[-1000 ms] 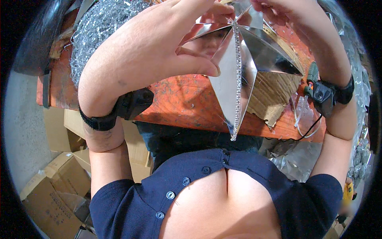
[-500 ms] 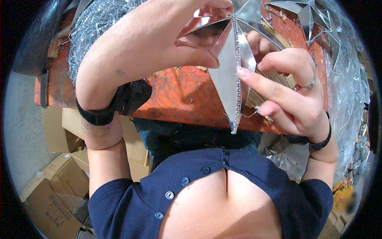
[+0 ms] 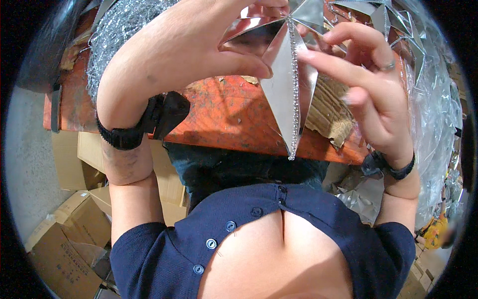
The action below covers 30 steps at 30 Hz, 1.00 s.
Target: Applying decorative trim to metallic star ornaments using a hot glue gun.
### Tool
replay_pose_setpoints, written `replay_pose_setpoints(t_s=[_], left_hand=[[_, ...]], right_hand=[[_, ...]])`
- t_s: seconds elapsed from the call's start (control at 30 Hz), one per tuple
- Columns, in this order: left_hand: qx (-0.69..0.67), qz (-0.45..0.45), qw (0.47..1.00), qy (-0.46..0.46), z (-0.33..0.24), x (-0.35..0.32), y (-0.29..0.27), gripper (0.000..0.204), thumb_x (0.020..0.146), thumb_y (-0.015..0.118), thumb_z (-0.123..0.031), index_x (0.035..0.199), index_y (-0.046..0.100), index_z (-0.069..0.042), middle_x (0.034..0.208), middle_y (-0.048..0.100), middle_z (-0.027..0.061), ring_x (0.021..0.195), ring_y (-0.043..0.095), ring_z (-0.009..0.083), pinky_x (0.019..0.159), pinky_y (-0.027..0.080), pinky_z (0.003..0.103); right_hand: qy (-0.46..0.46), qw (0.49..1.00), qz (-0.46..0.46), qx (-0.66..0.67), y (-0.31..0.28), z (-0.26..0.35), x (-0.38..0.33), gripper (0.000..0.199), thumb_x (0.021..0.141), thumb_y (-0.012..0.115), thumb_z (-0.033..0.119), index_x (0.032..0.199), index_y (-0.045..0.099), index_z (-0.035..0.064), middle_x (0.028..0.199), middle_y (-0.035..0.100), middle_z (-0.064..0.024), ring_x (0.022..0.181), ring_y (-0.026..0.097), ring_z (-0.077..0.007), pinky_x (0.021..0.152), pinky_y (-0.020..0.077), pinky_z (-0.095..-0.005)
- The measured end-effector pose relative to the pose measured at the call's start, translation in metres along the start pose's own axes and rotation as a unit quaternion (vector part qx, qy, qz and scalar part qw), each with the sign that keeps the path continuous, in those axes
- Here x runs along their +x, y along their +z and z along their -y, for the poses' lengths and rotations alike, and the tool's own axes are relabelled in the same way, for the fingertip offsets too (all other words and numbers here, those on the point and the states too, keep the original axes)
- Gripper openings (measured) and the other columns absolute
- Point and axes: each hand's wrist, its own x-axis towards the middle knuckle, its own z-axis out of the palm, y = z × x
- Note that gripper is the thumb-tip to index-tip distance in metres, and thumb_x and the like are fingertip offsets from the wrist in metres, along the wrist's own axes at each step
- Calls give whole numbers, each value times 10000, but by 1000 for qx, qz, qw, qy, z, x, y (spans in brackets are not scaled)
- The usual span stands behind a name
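My left hand (image 3: 236, 62) is closed around the far left part of a shiny silver star ornament (image 3: 280, 87), its thumb pressed on one mirrored face. One long point of the star aims toward me. A strip of small silver beaded trim (image 3: 295, 107) runs down the ridge of that point to its tip. My right hand (image 3: 373, 82) is on the right side of the star, fingers apart. Its index fingertip touches the trim at the upper part of the ridge, slightly blurred. The upper end of the star is cut off by the picture's edge.
An orange-red worktable (image 3: 214, 117) lies below, with a torn cardboard piece (image 3: 331, 112) on it. A heap of silver tinsel-like strands (image 3: 112, 47) is at the far left. More silver stars (image 3: 381, 22) and clear plastic wrap (image 3: 433, 134) lie right. Cardboard boxes (image 3: 74, 244) stand lower left.
My right hand has moved away from me along the ridge, its index finger now higher on the trim. The star has shifted slightly away from me, and more of the torn cardboard shows.
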Motion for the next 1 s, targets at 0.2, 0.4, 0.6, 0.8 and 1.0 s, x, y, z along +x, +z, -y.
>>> replay_pose_setpoints(t_s=[0.2, 0.4, 0.6, 0.8, 1.0], left_hand=[[-13, 16, 999, -39, 0, -1, -2, 1166, 794, 795, -253, 1531, -72, 0, 1395, 467, 283, 1263, 496, 392, 1048, 429, 462], [-24, 5, 999, 29, 16, 4, -1, 1148, 803, 793, -283, 1531, -42, 17, 1415, 450, 279, 1264, 486, 396, 1049, 414, 445], [-25, 10, 1000, 9, 8, 4, -5, 1153, 798, 800, -309, 1531, -23, 28, 1402, 457, 285, 1252, 498, 368, 1040, 412, 423], [-3, 32, 997, -76, 4, 3, -8, 1181, 768, 823, -345, 1540, 5, 14, 1400, 468, 269, 1220, 519, 354, 1024, 419, 418], [-17, 30, 998, -45, 4, 4, -9, 1144, 780, 815, -326, 1542, 32, 13, 1406, 465, 260, 1258, 491, 328, 1043, 401, 400]], right_hand=[[-99, 987, -78, -99, 13, -14, -7, 491, 992, 468, 451, 1178, 707, 65, 1280, 425, -125, 1093, 530, -223, 1004, 400, -326], [-121, 975, 17, -183, 4, 28, -26, 447, 957, 486, 482, 1098, 756, 154, 1242, 511, -112, 1163, 498, -252, 976, 399, -381], [-135, 968, -22, -212, 19, 20, -33, 413, 934, 512, 486, 1100, 756, 197, 1281, 524, -87, 1171, 477, -256, 999, 377, -388], [-155, 964, -41, -212, 25, 21, -48, 390, 921, 532, 489, 1115, 751, 231, 1329, 517, -72, 1160, 454, -253, 1001, 375, -392], [-171, 955, -106, -217, 39, 24, -56, 384, 822, 635, 433, 1141, 727, 241, 1320, 532, -34, 1079, 445, -239, 949, 396, -365]])
